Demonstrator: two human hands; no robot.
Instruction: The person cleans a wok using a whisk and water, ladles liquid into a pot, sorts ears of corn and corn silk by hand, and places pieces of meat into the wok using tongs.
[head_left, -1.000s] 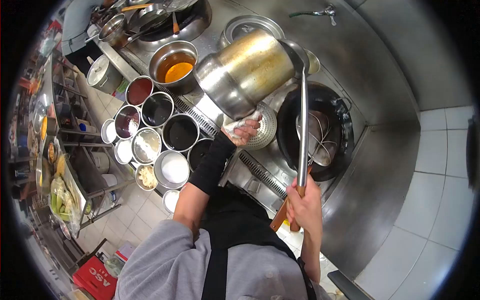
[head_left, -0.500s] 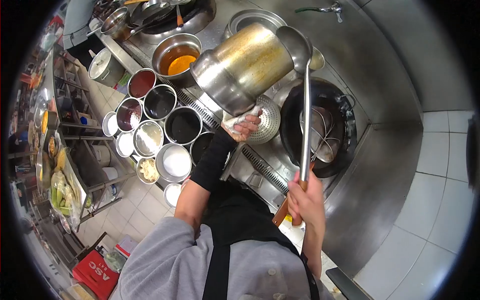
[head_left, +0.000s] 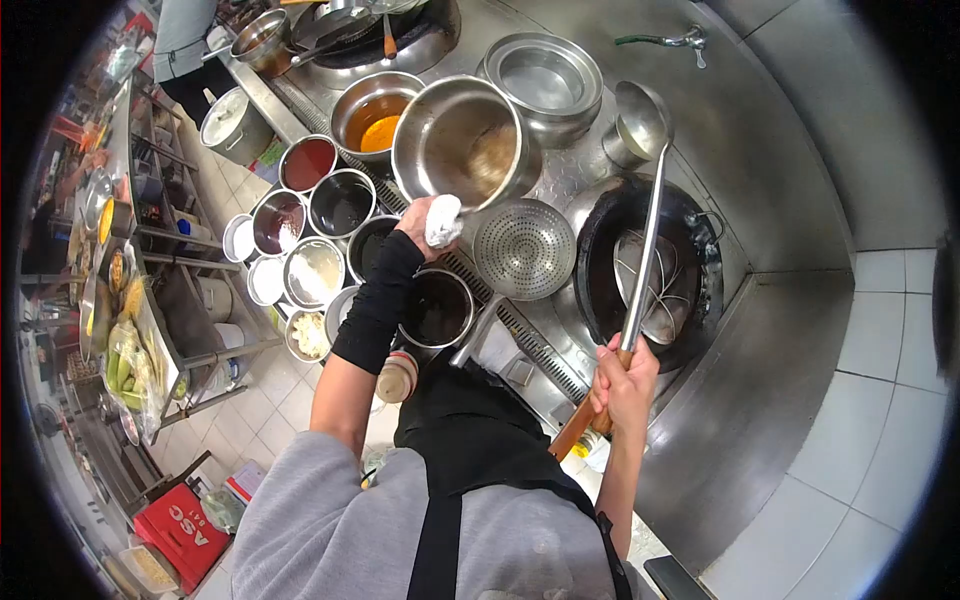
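Note:
My left hand [head_left: 424, 226] is closed on the near rim of a steel pot [head_left: 420, 140], with a folded white cloth [head_left: 443, 221] in the grip. The pot's mouth faces me, and brownish residue shows inside it. In my right hand [head_left: 625, 385] is the wooden grip of a long ladle [head_left: 645, 255]. The ladle's bowl is up at the back right, over a small steel container [head_left: 622, 147]. Below the ladle's shaft sits a black wok [head_left: 598, 255] with a wire tool [head_left: 665, 295] in it. A perforated strainer [head_left: 525, 248] lies between pot and wok.
Several round containers of sauces and seasonings, including a dark one [head_left: 437, 307], stand at left. A pot of orange liquid [head_left: 378, 128] is behind them. A steel basin [head_left: 543, 80] sits at the back, near a tap [head_left: 690, 38]. Another person [head_left: 183, 45] stands far left.
The steel pot has swung from tipped, base toward the back right, to its mouth facing me, and moved left. My left hand went left with it. The ladle shifted slightly right.

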